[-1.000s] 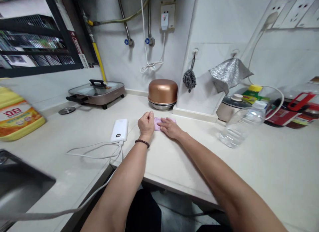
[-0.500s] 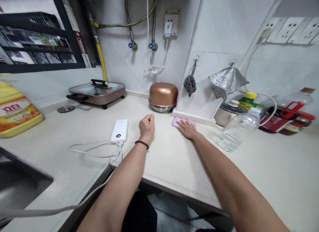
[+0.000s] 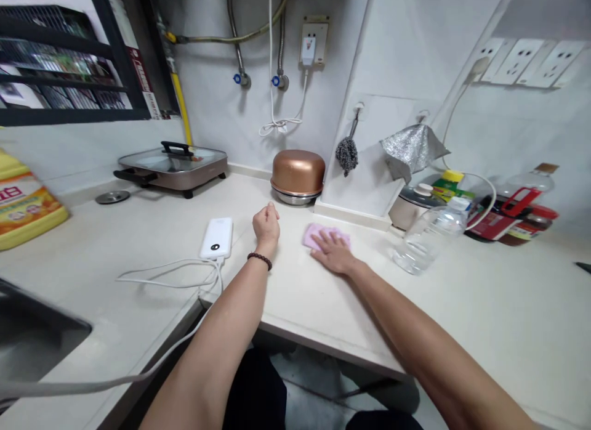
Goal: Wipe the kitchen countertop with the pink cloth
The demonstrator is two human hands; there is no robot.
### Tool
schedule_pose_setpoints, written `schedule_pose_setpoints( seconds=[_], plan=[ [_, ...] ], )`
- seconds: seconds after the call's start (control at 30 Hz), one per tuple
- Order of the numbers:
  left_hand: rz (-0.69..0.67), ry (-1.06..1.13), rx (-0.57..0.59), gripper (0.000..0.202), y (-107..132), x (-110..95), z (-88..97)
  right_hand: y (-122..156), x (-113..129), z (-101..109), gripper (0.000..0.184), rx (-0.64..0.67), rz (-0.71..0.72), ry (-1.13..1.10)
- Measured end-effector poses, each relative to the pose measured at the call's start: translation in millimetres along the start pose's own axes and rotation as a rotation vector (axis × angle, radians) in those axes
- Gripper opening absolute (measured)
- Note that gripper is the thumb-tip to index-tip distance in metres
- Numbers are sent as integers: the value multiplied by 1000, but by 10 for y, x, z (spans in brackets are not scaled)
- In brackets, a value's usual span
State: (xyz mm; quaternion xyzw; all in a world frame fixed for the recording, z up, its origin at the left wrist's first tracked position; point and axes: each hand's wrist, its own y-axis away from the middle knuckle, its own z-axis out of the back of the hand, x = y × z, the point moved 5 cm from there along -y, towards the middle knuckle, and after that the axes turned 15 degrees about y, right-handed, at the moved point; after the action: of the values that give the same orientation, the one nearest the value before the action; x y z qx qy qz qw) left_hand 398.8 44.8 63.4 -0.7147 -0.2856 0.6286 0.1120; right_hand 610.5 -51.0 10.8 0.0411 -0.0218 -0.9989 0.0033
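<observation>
2 bare forearms (image 3: 226, 322) reach across the pale countertop (image 3: 300, 294): the left hand (image 3: 266, 227) is curled into a fist, the right hand (image 3: 335, 255) spread palm-down on the pink cloth (image 3: 311, 234), near the copper-coloured vessel (image 3: 298, 171).

Copper-coloured dome (image 3: 298, 171) sits between glass-lidded pan (image 3: 189, 178) and hanging scourer (image 3: 346, 156)

A silvery metal base (image 3: 295, 199) shows under the dome. A flat metal disc (image 3: 112, 197) lies between the pan and a yellow bottle (image 3: 32, 214) cut off at the left edge. A white cable (image 3: 157, 286) plugs into a white power bank (image 3: 217, 238). A white adapter (image 3: 308, 51) sits in a wall socket (image 3: 321, 32), right of two blue-handled valves (image 3: 277, 81). Right of the scourer hangs a crumpled silver sheet (image 3: 410, 148), with a lidded pot (image 3: 405, 213) below. A clear plastic bottle (image 3: 415, 250) stands just in front of the pot; farther right is a red-lidded jar (image 3: 521, 231).
</observation>
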Motion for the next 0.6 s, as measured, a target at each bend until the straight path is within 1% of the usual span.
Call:
schedule_pose_setpoints(
  seconds=[0.07, 0.13, 0.17, 0.2, 0.23, 0.27, 0.3, 0.37, 0.43, 0.5, 0.57, 0.6],
  plan=[
    [-1, 5, 5, 48, 0, 22, 4, 165, 508, 56, 77, 1, 171, -32],
    [-2, 5, 21, 48, 2, 37, 4, 433, 896, 104, 76, 2, 346, -64],
    [-2, 3, 30, 48, 5, 42, 4, 593, 1020, 124, 75, 1, 419, -81],
    [0, -1, 40, 48, 9, 46, 3, 761, 1088, 141, 74, -1, 478, -98],
    [5, -6, 50, 48, 14, 49, 1, 931, 1101, 157, 72, -4, 519, -114],
    [12, -12, 57, 48, 21, 52, 1, 1099, 1057, 168, 70, -7, 540, -130],
    [20, -17, 63, 48, 29, 52, 0, 1261, 962, 173, 67, -9, 542, -141],
    [35, -24, 73, 49, 48, 47, -2, 1572, 634, 150, 63, -1, 488, -144],
    [42, -22, 86, 48, 70, 29, -11, 1880, 169, 68, 62, 16, 366, -113],
    [36, -12, 104, 48, 93, -1, -26, 2204, -362, -73, 61, 33, 204, -68],
    [25, -4, 122, 48, 117, -36, -45, 2536, -868, -234, 64, 13, 35, -32],
    [21, -2, 129, 48, 130, -52, -56, 2691, -1074, -310, 65, -9, -27, -14]
  ],
)
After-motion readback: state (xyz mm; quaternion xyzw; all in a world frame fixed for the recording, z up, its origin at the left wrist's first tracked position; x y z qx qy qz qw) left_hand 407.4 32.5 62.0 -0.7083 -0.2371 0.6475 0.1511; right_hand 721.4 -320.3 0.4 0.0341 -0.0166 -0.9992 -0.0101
